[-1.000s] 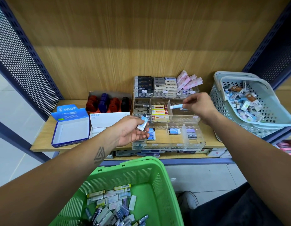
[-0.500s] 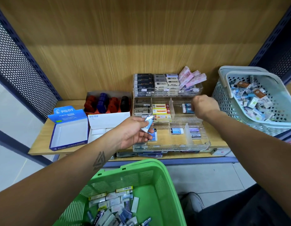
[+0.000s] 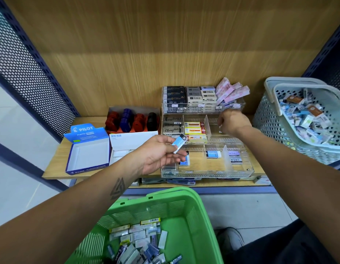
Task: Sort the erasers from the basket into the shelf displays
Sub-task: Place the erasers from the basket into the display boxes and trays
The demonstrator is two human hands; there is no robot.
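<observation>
My left hand (image 3: 155,155) pinches a light-blue eraser (image 3: 179,142) between thumb and fingers, just left of the clear tiered display (image 3: 203,175) on the shelf. My right hand (image 3: 233,121) reaches into the right compartment of the display's middle tier. Its fingers curl downward, and whatever is under them is hidden. The front tier holds a blue eraser (image 3: 213,154) and a MONO eraser (image 3: 235,159). The green basket (image 3: 165,195) with several loose erasers (image 3: 138,242) sits below my arms.
A pale grey basket (image 3: 268,115) full of erasers stands on the shelf at the right. An open blue Pilot box (image 3: 87,149), a white box (image 3: 131,141) and a box of red, blue and black items (image 3: 133,121) stand left of the display. Perforated panels flank the shelf.
My right hand carried a blue eraser from above the display down into the middle tier's right compartment. The left hand stayed beside the display with its eraser.
</observation>
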